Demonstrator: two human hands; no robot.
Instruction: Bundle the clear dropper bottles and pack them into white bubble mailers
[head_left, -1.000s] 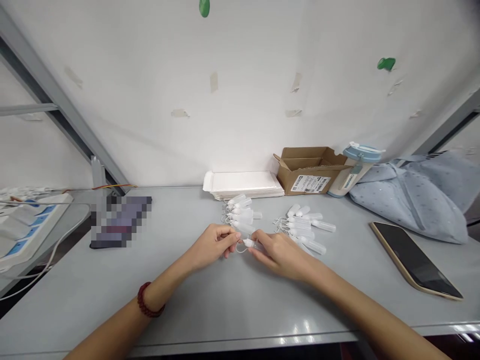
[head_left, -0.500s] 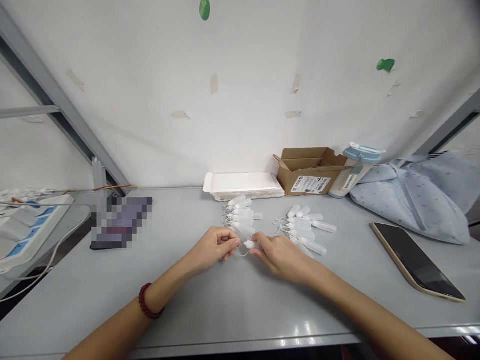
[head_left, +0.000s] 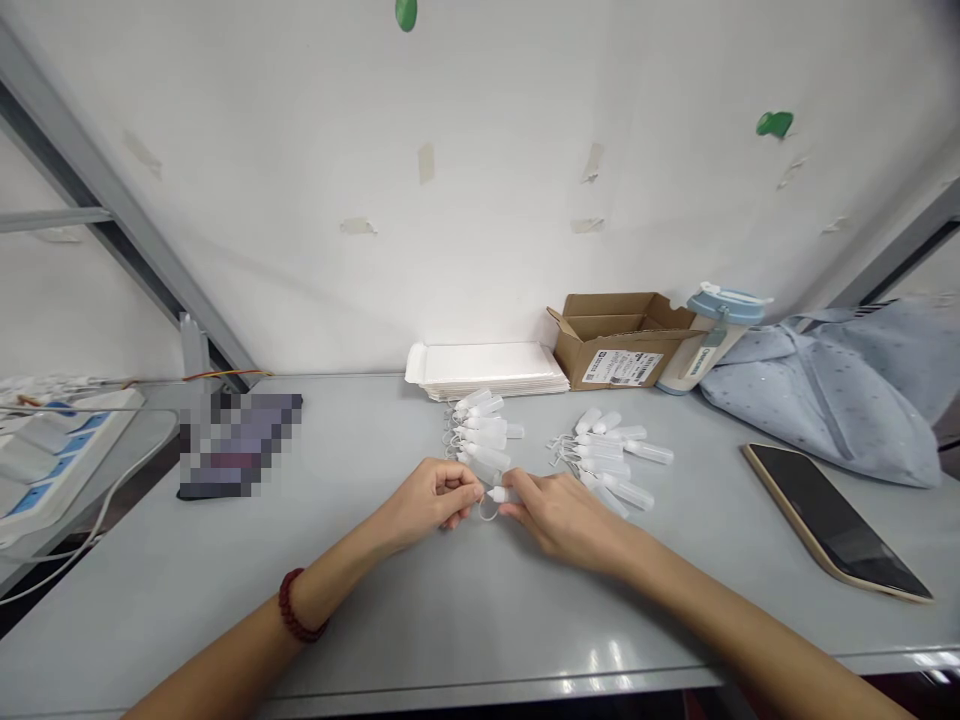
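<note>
My right hand [head_left: 559, 510] is closed round a small translucent squeeze bottle [head_left: 501, 495], its white tip pointing left. From that tip a thin looped strap [head_left: 487, 516] hangs toward my left hand [head_left: 433, 500]. The left thumb and forefinger are pinched together at the strap's end; what sits between them is too small to make out fully. Just behind my hands lies a pile of similar bottles [head_left: 484, 430] with looped straps. A second pile of bottles [head_left: 604, 455] lies to the right, beyond my right hand.
At the back stand a stack of white flat boxes [head_left: 487, 368], an open cardboard box [head_left: 615, 345] and a tumbler [head_left: 705, 345]. A phone [head_left: 832, 520] and a pale blue bag [head_left: 817, 400] lie at right. A power strip [head_left: 60, 470] sits at left.
Both hands have barely moved, keeping the bottle and its strap between them. The view has shifted very slightly. The piles of bottles look the same.
</note>
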